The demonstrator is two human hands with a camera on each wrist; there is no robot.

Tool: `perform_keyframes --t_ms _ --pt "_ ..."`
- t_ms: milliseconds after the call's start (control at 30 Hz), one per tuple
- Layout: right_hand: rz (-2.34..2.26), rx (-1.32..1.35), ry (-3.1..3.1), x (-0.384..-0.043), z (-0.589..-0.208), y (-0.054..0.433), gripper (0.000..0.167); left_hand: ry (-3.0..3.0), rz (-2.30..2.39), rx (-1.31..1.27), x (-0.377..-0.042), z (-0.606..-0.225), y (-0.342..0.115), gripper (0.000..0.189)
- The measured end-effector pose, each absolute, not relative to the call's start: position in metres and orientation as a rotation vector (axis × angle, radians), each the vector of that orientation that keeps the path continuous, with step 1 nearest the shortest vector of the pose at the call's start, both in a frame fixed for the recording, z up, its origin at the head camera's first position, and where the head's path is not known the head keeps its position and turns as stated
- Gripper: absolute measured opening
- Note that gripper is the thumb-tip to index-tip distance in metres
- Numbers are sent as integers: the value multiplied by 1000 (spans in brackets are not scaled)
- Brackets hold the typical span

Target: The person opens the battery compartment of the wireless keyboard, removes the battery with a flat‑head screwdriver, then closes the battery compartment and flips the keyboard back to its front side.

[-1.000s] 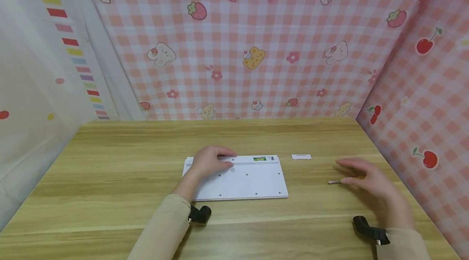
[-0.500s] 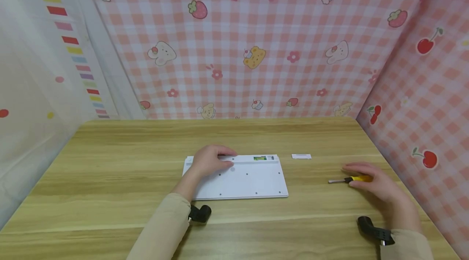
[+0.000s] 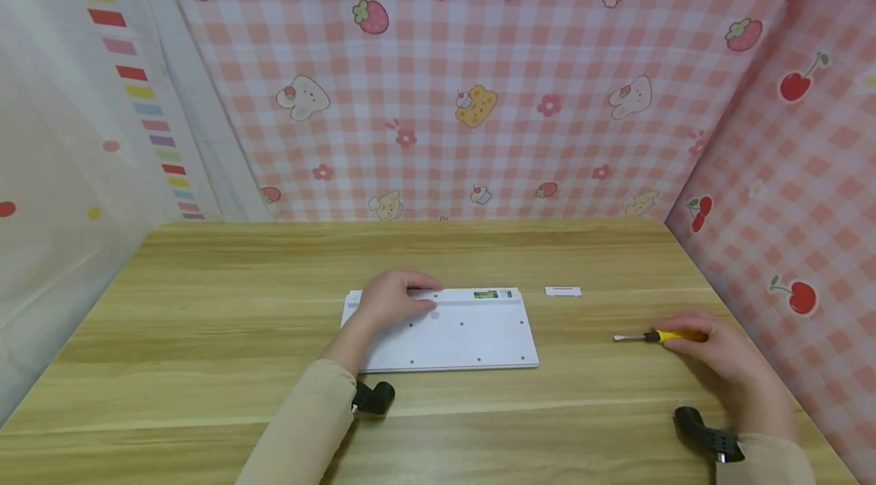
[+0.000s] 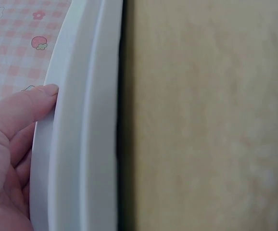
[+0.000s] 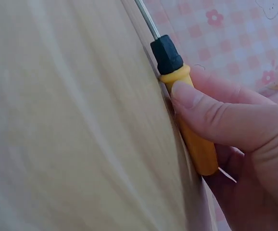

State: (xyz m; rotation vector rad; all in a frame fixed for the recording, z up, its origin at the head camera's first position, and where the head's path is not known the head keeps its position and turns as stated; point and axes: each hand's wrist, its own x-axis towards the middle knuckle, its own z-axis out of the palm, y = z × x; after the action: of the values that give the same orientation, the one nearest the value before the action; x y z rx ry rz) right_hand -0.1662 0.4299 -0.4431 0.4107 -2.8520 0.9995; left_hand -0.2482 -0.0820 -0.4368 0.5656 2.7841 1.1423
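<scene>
A white keyboard (image 3: 452, 340) lies face down, its screw-dotted underside up. My left hand (image 3: 390, 299) holds it at the raised far edge, thumb on the near side of that ridge and fingers over the back. In the left wrist view the thumb presses the white rim (image 4: 71, 144), and the other fingers curl partly out of sight. A green battery (image 3: 486, 294) shows in the slot at the keyboard's far right. On the right, my right hand (image 3: 725, 348) pinches the yellow handle of a flat-head screwdriver (image 5: 196, 144), which lies close along the tabletop with its shaft pointing left.
A small white battery cover (image 3: 563, 291) rests on the wooden table (image 3: 274, 257) just right of the keyboard. Behind stands a pink checked cloth (image 3: 411, 90), with another cloth (image 3: 787, 188) along the right side.
My right hand has moved right and slightly toward me, its fingers closing onto the screwdriver handle, which was mostly hidden before. My left hand and the keyboard have stayed in place.
</scene>
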Motion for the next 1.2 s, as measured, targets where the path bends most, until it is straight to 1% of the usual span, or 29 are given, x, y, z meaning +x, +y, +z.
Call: perform_keyframes --t_ms 267,467,700,933,1200 --pt "976 359 -2807 -168 -437 415 21 2786 1140 584 -248 -436 -82 25" --pt "1004 433 -2746 -175 -426 388 21 2790 1139 583 -248 -436 -82 25" --pt "1024 449 -2743 -187 -418 355 22 2788 1147 569 -248 -437 -81 25" --pt "1105 613 -2681 -199 -418 332 24 2793 1138 575 -247 -435 -80 24" --pt "1222 508 -2711 -206 -413 309 24 2800 1130 588 -247 -435 -81 25"
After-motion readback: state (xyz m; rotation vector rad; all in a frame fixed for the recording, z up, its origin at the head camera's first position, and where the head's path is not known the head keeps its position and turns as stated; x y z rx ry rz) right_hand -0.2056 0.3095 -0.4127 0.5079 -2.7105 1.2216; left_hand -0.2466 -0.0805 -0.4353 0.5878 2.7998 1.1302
